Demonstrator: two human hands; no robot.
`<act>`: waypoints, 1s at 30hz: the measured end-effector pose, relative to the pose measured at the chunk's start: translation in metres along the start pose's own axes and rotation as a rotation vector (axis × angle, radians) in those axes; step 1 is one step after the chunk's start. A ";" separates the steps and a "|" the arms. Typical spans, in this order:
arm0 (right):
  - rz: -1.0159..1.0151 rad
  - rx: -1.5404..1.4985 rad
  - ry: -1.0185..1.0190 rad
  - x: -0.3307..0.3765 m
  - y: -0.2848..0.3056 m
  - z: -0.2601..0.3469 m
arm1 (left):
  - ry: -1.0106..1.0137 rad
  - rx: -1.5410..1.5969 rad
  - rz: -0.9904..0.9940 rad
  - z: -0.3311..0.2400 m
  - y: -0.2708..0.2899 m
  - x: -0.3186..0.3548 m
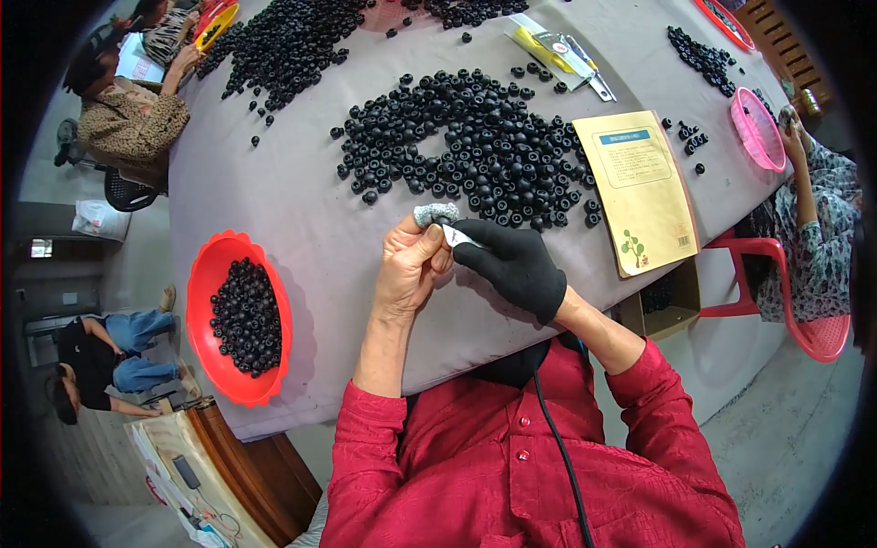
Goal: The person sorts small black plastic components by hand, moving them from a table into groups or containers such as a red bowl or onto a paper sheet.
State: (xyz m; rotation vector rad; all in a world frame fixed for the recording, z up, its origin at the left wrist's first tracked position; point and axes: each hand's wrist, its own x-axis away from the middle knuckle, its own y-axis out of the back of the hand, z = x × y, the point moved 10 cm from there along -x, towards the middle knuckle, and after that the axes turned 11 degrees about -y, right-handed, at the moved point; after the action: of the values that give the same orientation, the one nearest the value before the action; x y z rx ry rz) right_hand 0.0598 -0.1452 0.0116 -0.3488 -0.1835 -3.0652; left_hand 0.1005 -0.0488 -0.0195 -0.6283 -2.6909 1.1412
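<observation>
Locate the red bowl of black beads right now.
In the head view the red bowl sits at the table's near-left edge, left of the person's bare left hand, well short of the big pile of black beads at centre.

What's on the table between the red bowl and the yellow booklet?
In the head view, the person's two hands, pinching a small grey piece, lie between the red bowl and yellow booklet.
</observation>
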 end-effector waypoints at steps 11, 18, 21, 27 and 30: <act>-0.060 0.040 0.110 -0.005 -0.004 0.005 | 0.075 -0.220 -0.070 -0.009 0.007 0.005; -0.120 0.030 0.063 0.000 0.006 0.005 | -0.025 -0.211 -0.035 -0.005 0.000 0.000; -0.143 0.082 0.090 0.002 0.006 0.006 | -0.122 -0.328 -0.148 -0.020 0.010 0.007; -0.136 0.049 0.068 0.004 0.003 0.004 | -0.324 -0.538 -0.323 -0.076 0.015 0.073; -0.094 0.193 0.221 0.010 -0.005 0.021 | -0.461 -0.645 -0.476 -0.129 0.030 0.112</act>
State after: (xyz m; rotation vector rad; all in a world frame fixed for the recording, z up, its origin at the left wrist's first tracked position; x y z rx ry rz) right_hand 0.0541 -0.1376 0.0340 0.0095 -0.4929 -3.1108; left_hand 0.0478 0.1027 0.0464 0.2683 -3.3365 0.3063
